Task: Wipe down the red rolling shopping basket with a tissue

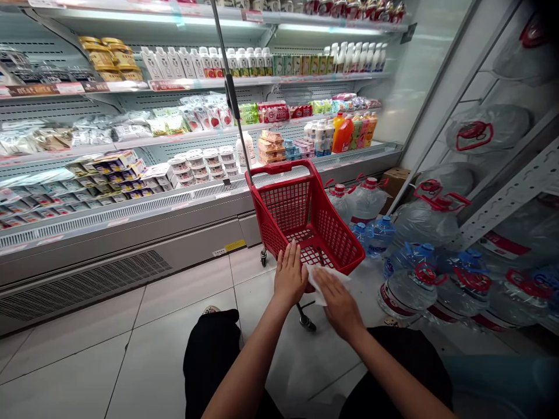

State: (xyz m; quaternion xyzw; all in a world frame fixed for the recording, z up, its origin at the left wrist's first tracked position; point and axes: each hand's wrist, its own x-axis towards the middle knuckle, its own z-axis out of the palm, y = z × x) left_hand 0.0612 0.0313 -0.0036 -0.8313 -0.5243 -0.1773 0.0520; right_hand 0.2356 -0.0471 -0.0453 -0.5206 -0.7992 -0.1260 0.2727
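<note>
A red plastic shopping basket cart stands in front of me, its mesh basket showing no goods inside. My left hand lies at the basket's near left corner, fingers stretched out and close together. Against the near edge, my right hand holds a white tissue, which spreads out beneath the fingers. The palms of both hands are turned away from view. Under the basket, a black caster wheel rests on the floor.
An open refrigerated case with dairy and drinks runs along the back. Large water bottles crowd the floor at right, beside a metal rack. A thin dark pole rises at the cart's left. My knees flank my arms over white tiles.
</note>
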